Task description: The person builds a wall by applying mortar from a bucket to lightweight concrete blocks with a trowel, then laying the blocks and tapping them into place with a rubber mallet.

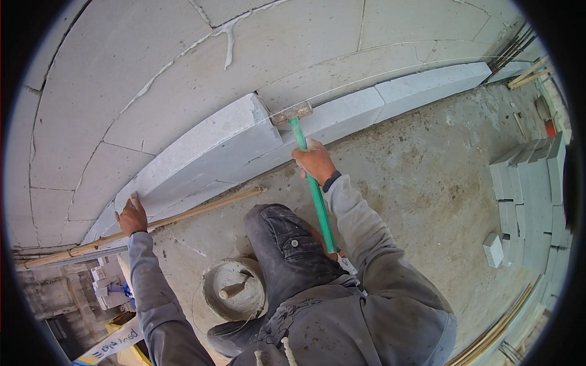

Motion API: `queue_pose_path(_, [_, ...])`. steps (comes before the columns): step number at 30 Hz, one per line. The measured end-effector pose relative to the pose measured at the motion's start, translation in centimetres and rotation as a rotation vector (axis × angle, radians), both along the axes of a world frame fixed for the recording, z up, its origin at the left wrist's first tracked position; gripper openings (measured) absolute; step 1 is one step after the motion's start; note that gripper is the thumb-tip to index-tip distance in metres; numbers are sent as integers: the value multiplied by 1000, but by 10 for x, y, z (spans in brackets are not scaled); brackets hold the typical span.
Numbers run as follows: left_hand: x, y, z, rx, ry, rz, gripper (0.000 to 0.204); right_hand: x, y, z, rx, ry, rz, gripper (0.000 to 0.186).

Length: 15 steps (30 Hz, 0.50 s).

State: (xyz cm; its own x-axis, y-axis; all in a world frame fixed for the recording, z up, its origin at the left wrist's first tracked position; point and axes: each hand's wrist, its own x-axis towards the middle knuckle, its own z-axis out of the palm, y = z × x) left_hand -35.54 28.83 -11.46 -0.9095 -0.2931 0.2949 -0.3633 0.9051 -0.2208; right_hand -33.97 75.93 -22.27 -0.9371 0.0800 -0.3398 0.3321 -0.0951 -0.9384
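My right hand [315,161] is wrapped round the green handle of a hammer [317,201]. Its dusty, blocky head is up against the right end of a long pale concrete block [213,146]; I cannot tell whether they touch. This block lies on a lower course of blocks [351,116] along the wall. At the block's left part, my left hand [132,216] rests against its face, fingers stretched out and holding nothing. A thin white string [360,85] runs taut along the wall, passing by the hammer head.
By my legs stands a bucket of grey mortar [210,287] with a tool handle in it. A wooden strip [207,209] lies along the wall's foot. Stacked blocks [534,201] stand at right, a small block piece [493,250] beside them. Long strips [506,323] lie lower right.
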Motion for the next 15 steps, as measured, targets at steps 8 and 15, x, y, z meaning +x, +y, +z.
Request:
queue_pose_path(8, [2, 2, -4, -4, 30, -38, 55, -2, 14, -12, -130, -29, -168, 18])
queue_pose_path(15, [3, 11, -2, -18, -42, 28, 55, 15, 28, -33, -110, -70, 50, 15])
